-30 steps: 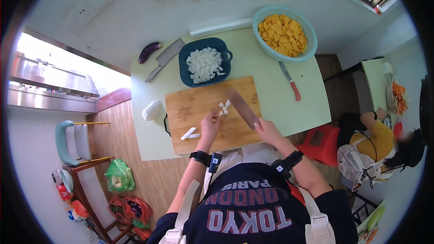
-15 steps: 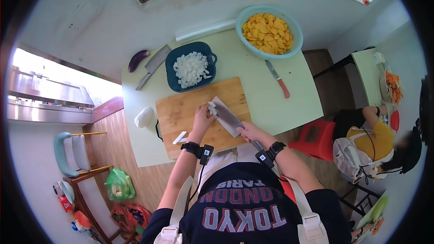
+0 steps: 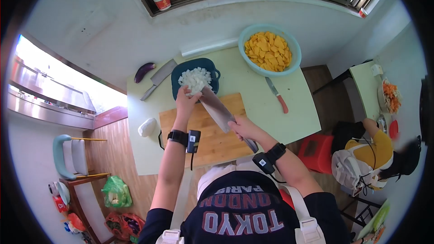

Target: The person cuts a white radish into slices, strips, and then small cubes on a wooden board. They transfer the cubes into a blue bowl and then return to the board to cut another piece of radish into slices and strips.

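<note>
Right hand (image 3: 242, 129): closed around the handle of a cleaver (image 3: 218, 110), blade tilted up and reaching from the cutting board (image 3: 217, 140) to the near rim of the dark blue basket (image 3: 181, 74).

Left hand (image 3: 186, 100): fingers curled, held against the flat of the blade at its far end, just at the basket rim. A few white cubes (image 3: 195, 80) sit between the fingertips and the blade; whether the hand grips them or only presses them, cannot tell. More white cubes fill the basket.

Board lies on the pale green bench (image 3: 253, 86), directly near side of the basket.

Also on the bench: a light blue bowl (image 3: 289, 65) of orange pieces far right, a red-handled knife (image 3: 277, 94), a second cleaver (image 3: 158, 77), an eggplant (image 3: 146, 71), a white peeled chunk (image 3: 147, 127) left of the board.

A seated person (image 3: 361, 158) is at right, well apart.
</note>
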Demonstrator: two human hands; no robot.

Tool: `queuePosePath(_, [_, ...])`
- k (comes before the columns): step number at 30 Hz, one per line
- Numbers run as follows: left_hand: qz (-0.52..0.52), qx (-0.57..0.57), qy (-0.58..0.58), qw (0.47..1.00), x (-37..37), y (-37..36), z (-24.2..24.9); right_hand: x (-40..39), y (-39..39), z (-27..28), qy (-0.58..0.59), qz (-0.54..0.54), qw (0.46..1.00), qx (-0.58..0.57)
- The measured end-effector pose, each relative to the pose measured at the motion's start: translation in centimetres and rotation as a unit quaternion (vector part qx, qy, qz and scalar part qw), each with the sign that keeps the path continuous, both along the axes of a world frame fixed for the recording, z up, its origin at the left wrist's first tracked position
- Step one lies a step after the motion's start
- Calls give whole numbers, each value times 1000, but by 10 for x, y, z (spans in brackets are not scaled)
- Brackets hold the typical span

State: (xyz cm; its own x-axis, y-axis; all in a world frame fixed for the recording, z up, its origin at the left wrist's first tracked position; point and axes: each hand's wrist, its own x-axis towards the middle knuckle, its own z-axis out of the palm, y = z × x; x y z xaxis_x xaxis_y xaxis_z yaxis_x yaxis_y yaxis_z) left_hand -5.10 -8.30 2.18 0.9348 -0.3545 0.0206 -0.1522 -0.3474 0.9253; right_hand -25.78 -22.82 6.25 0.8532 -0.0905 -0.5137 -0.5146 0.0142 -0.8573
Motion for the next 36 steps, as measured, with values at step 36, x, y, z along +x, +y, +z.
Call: queuePosePath(36, [-99, 200, -136, 965, -108, 32, -75, -87, -4, -40, -37, 50, 891, -450])
